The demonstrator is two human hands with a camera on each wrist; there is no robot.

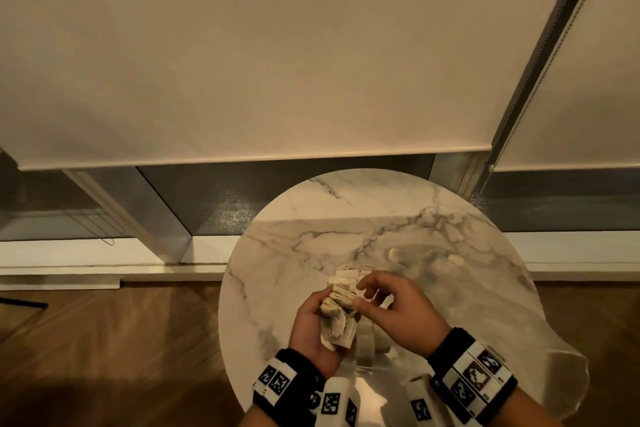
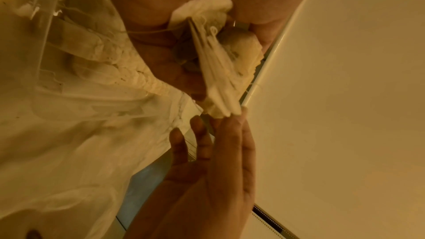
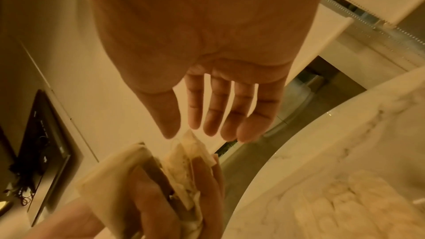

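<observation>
Head view shows a big white blind (image 1: 242, 45) across the top of the frame; under it, in the lower middle, sits the round marble surface (image 1: 346, 204); a clear plastic bag (image 1: 561, 367) lies on it at the lower right, with a row of tea bags (image 1: 365, 343) inside; the left hand (image 1: 311, 326) is curled round a bunch of tea bags (image 1: 341, 302), held up over the surface near the bottom middle; the right hand (image 1: 401, 312) is just beside it, fingers straight and a bit spread, thumb tip close to the top of the bunch, holding nothing; I think the job is about half done, since a good bunch is in the hand and a row is left in the bag; which way the tea bags are going I cannot tell.
</observation>
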